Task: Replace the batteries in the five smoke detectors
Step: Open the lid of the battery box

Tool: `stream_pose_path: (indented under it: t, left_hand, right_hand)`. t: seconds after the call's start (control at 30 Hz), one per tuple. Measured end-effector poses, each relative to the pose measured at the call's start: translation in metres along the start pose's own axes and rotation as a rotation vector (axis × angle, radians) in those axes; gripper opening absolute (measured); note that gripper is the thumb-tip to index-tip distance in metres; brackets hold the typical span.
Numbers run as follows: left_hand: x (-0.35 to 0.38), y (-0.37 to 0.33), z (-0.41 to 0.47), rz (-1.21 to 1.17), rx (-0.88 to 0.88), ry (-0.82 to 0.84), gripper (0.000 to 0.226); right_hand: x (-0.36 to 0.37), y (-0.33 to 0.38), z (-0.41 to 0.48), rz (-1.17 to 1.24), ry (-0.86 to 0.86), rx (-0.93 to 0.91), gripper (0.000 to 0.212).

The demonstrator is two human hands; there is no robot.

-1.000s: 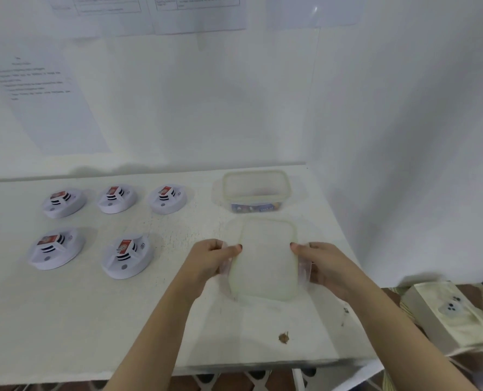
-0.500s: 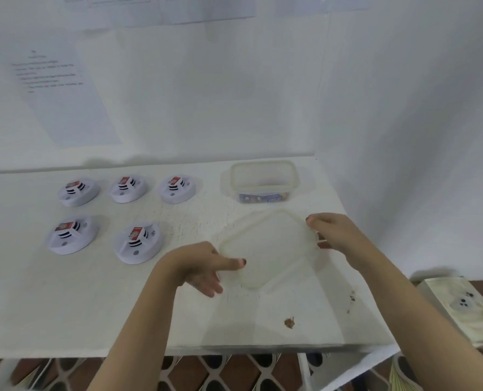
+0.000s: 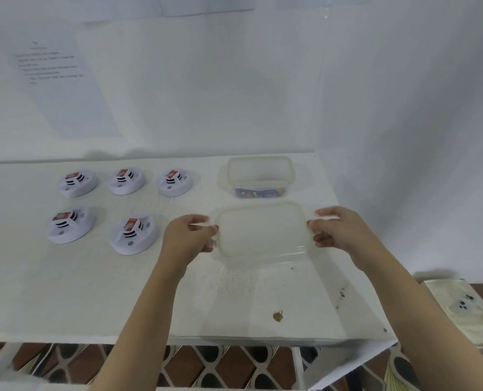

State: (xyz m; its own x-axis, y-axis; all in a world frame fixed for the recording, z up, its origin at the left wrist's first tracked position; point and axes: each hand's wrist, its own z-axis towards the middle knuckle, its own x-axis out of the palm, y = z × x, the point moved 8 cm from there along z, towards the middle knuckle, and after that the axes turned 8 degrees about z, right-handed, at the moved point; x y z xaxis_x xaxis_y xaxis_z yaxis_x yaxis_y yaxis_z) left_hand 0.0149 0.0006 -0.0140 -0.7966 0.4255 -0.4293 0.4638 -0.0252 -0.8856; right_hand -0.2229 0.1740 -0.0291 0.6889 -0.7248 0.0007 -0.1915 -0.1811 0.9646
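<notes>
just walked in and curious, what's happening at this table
A person grips a clear lid by its short ends, left hand on one and right hand on the other, in front of the open container at the back of the table. What look like battery packs lie inside it. The five smoke detectors sit in two rows to the left, none being handled.

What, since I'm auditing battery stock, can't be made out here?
Head view only.
Contents of clear plastic tub: cloudy wall.
Text on wall paper sheet: blurred.
Red labels on white round smoke detectors: too small.
Ends of translucent green-rimmed lid: covered by left hand, right hand.
</notes>
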Motion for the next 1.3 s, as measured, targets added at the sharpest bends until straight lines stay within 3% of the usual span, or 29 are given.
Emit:
stream_pose_path:
  t: [0.13,0.23,0.4,0.53,0.67,0.93,1.3]
  left_hand:
    - [-0.012,-0.019,0.011,-0.18,0.09,0.072,0.035]
    - [-0.025,-0.042,0.029,-0.203,0.246,0.076,0.045]
    - [-0.035,-0.088,0.083,-0.069,0.411,-0.078,0.026]
    - [-0.031,-0.126,0.15,0.063,0.461,-0.213,0.017]
    - [-0.01,-0.141,0.22,0.073,0.433,-0.197,0.01]
    - [0.04,-0.103,0.308,0.077,0.188,-0.099,0.007]
    - [0.068,-0.052,0.308,0.196,0.076,0.024,0.024]
  right_hand:
    - [0.003,0.03,0.005,0.037,0.043,-0.148,0.017]
    - [0.011,0.051,0.019,0.199,0.128,-0.184,0.033]
    - [0.027,0.094,0.066,0.074,0.074,-0.33,0.009]
    - [0.035,0.128,0.126,-0.058,-0.037,-0.368,0.009]
    - [0.041,0.141,0.19,-0.036,-0.078,-0.309,0.013]
    - [0.044,0.108,0.276,-0.179,-0.131,-0.11,0.019]
    - [0.035,0.055,0.287,-0.31,-0.199,-0.019,0.002]
